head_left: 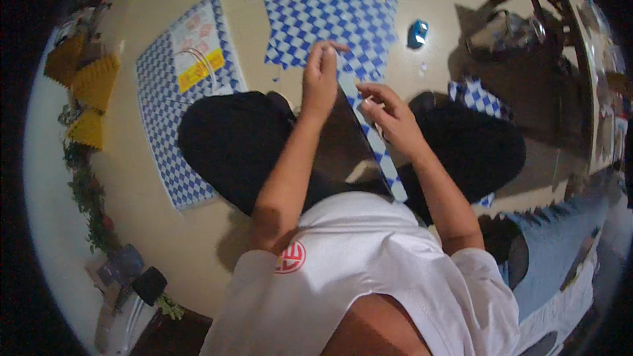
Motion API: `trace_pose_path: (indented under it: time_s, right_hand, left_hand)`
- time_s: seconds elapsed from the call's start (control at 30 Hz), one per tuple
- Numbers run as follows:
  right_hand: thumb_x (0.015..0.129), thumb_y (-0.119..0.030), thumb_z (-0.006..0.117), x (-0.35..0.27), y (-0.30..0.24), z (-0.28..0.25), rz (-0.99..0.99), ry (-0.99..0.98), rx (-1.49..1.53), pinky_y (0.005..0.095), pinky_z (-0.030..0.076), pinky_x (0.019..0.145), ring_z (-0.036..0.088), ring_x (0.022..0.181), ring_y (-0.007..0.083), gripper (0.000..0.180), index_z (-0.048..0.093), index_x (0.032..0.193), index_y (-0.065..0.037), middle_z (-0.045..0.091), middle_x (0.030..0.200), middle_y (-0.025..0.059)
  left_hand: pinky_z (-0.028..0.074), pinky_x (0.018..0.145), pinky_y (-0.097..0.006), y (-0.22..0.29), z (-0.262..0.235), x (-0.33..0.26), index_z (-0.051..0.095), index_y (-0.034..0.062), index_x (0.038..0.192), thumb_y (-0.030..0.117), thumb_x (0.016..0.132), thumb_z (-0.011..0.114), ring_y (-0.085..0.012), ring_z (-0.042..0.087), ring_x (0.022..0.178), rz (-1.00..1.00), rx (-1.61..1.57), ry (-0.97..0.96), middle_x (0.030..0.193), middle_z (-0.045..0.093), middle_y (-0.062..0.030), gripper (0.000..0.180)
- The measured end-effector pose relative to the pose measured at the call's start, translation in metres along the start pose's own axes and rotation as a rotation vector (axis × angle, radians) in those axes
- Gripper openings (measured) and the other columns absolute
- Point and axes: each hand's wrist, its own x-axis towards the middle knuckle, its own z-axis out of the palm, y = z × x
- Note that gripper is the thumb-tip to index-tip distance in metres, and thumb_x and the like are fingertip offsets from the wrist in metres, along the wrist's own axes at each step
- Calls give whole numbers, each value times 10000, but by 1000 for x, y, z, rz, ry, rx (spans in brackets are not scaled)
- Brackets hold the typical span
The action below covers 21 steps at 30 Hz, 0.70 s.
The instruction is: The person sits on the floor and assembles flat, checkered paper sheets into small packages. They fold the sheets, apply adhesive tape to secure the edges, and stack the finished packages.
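Note:
A long narrow strip with blue and white checks [378, 146] slants between my knees, from the big sheet's lower edge down to my shirt. My right hand [394, 118] is at its upper part, bent fingertips and thumb on the right edge. My left hand [321, 86] is raised left of the strip's top end, over the lower edge of a checked sheet [323, 20]. Its forefinger points to the right, apart from the thumb, and nothing shows in it. The other left fingers are partly hidden.
A checked pack [155, 112] with a white and yellow label lies left of my knee. A small blue object [417, 34] is on the pale floor, near paper scraps. Crumpled checked paper [480, 99] lies beyond my right knee. A dark-legged table [573, 46] stands at right.

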Motion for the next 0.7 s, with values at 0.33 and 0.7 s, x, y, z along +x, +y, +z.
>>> trace_pose_path:
  time_s: [0.33, 0.7]
  right_hand:
    - [987, -273, 613, -2, -6, -8, -73, -23, -67, 295, 505, 832, 617, 935, 139, 345, 641, 1267, -74, 658, 1085, 71]
    - [1016, -434, 525, -30, -5, -38, -42, -222, 155, 282, 450, 930, 565, 1074, 137, 491, 601, 1355, -88, 614, 1290, 61]
  left_hand:
    - [414, 887, -318, -8, 9, 15, 546, 56, 997, 281, 1063, 409, -155, 521, 897, 62, -61, 107, 923, 543, -40, 272]
    - [425, 894, -327, -6, -53, 55, 513, 68, 938, 202, 1026, 409, -179, 530, 882, 54, -277, 385, 886, 542, -56, 191]
